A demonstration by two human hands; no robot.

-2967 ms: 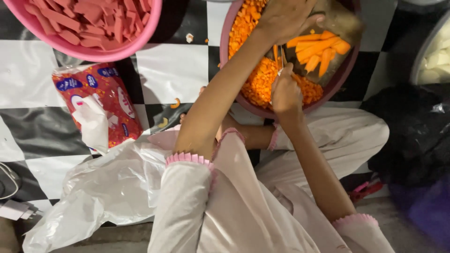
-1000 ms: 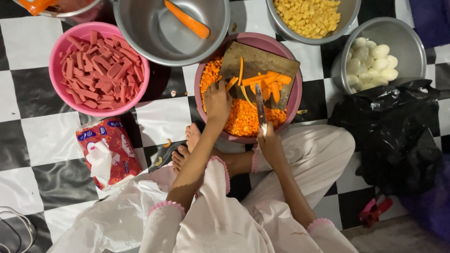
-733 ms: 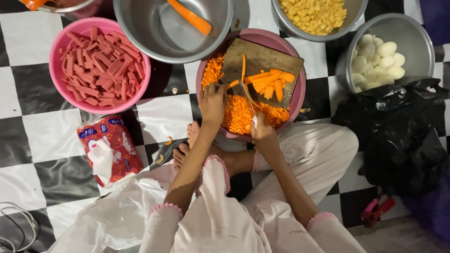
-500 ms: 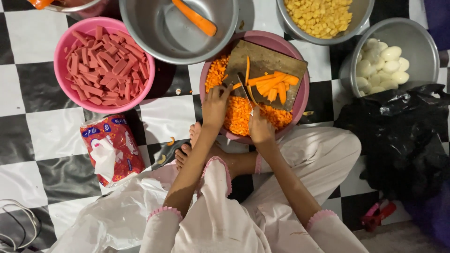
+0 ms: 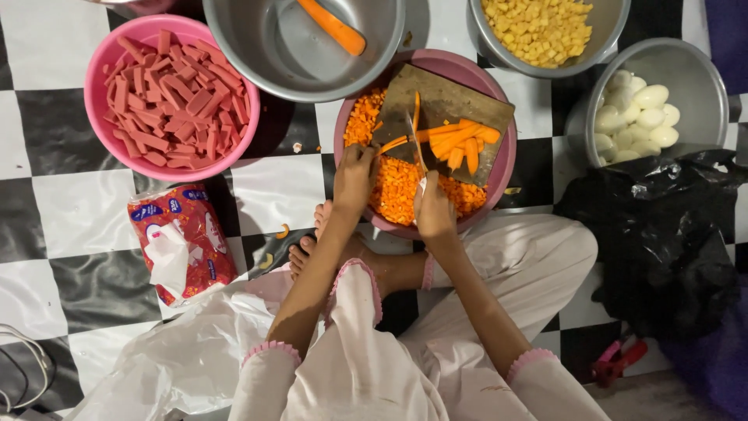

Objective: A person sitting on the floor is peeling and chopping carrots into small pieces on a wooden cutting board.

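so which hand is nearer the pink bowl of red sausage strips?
Left. The left hand is at the carrot bowl's left side, closest to the pink bowl of sausage strips. The right hand, holding the knife, sits farther right.

A: What can't you make out around the pink bowl (image 5: 499,168)?

B: Knife (image 5: 414,146) handle buried in the right hand (image 5: 433,209). Cutting board (image 5: 441,101) hides the bowl's far contents.

A: Edges?

B: Above the bowl, steel pot (image 5: 257,66) and yellow-cube bowl (image 5: 499,54) are cropped by the top edge. Left of it, cables (image 5: 19,366) run out of frame.
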